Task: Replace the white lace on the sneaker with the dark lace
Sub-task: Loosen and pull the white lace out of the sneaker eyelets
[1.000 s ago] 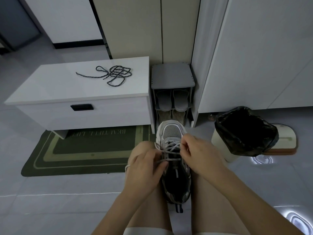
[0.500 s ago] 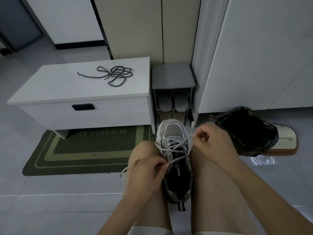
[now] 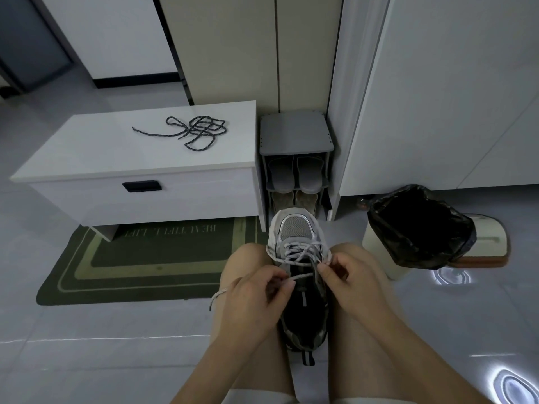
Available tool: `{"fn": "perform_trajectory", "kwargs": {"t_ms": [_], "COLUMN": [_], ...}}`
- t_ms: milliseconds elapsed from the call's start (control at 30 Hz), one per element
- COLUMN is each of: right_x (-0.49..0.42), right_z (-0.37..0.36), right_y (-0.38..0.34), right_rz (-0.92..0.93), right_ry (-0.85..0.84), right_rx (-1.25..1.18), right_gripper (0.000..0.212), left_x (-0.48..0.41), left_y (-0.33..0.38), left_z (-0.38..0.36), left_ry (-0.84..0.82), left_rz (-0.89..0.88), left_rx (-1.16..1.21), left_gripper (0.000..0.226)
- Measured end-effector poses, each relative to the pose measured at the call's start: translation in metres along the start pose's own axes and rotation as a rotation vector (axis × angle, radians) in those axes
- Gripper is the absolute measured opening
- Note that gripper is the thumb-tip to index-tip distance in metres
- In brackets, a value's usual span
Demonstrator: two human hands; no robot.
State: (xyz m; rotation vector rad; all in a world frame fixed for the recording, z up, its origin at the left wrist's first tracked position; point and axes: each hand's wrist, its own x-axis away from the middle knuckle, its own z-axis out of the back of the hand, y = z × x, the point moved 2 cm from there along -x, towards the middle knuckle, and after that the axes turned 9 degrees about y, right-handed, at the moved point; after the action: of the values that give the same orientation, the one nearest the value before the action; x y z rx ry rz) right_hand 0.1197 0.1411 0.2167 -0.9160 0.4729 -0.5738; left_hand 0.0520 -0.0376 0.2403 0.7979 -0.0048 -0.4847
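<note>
One white table point(image 3: 87, 158) is standing well beyond the fingers point(image 3: 287, 284), up to their left. Nearer, the sneaker point(image 3: 294, 228) is sitting toe-away on the floor between the knees, right under both hands. The left hand point(image 3: 250, 298) is pinching a loose strand of the white lace point(image 3: 296, 253). The right hand point(image 3: 350, 281) is pinching it beside the eyelets. The dark lace point(image 3: 201, 132) is lying tangled on the table, well apart from the fingers.

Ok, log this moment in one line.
phase: unlacing; left hand: pinches white lace; right hand: pinches white lace; dark lace: untouched on cabinet
</note>
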Motion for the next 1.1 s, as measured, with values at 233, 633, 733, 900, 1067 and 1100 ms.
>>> {"fn": "perform_trajectory", "kwargs": {"t_ms": [233, 633, 733, 900, 1067, 1100], "right_x": [-0.044, -0.017, -0.034, -0.017, 0.004, 0.005], "right_z": [0.047, 0.019, 0.051, 0.033, 0.001, -0.001], "right_y": [-0.022, -0.002, -0.005, -0.001, -0.001, -0.002], "right_rz": [0.033, -0.053, -0.133, -0.125, -0.012, 0.008], "right_ry": [0.11, 0.119, 0.353, 0.149, -0.051, -0.037], "right_rx": [0.006, -0.057, -0.211, -0.127, 0.037, 0.042], "right_gripper": [0.012, 0.015, 0.015, 0.01, 0.017, 0.016], "left_x": [-0.001, -0.003, -0.003, -0.002, -0.003, -0.003], "left_y": [0.001, -0.002, -0.003, -0.005, -0.007, -0.006], "left_z": [-0.004, -0.009, -0.01, -0.012, -0.013, -0.012], "left_ry": [-0.038, -0.042, -0.039, -0.043, -0.062, -0.062], "left_rz": [0.015, 0.08, 0.072, 0.091, 0.077, 0.077], "left_rx": [0.004, 0.072, 0.063, 0.07, 0.06, 0.061], "left_gripper": [0.027, 0.044, 0.037, 0.031, 0.03, 0.029]}}
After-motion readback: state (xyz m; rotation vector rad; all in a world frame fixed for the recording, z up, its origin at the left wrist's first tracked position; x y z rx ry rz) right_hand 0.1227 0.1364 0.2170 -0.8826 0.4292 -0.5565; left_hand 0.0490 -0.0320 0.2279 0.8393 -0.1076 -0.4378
